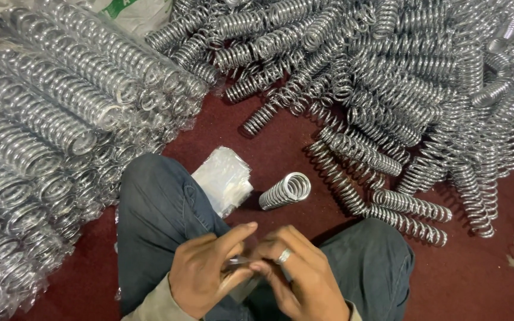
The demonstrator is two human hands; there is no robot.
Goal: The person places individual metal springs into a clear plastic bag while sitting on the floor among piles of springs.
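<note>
- Clearly both hands meet over the lap: left hand [206, 270] and right hand [295, 276] pinch a thin clear bag [239, 261] between fingertips, each grip closed on it.
- Rubbing the bag's mouth apart with the thumbs seems the best way to open it.
- One loose spring [285, 191] lies on the red floor [304, 148] just ahead, beside the bag stack [224, 178].
- Bagged springs [43, 131] pile at left; the loose heap [400, 83] stays clear at right.
</note>
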